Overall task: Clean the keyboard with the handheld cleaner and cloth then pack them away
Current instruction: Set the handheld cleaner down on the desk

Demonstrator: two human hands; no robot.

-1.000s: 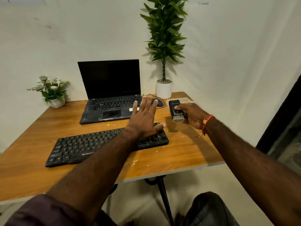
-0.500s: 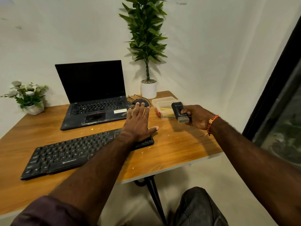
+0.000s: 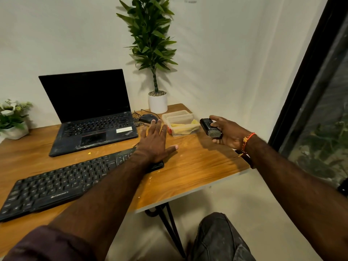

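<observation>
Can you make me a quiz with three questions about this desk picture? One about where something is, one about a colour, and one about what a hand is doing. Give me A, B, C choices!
1. Where is the mouse?
A. Right of the laptop
B. On the keyboard
C. On the floor

2. What colour is the cloth in the clear box?
A. Blue
B. Yellow
C. Black

3. What is the right hand doing?
A. Lying flat
B. Holding the cleaner
C. Holding the mouse

Answers:
1 A, the mouse sits beside the laptop's right edge.
2 B, yellow shows through the box wall.
3 B, its fingers curl round the cleaner; the left hand lies flat over the keyboard's end.
</observation>
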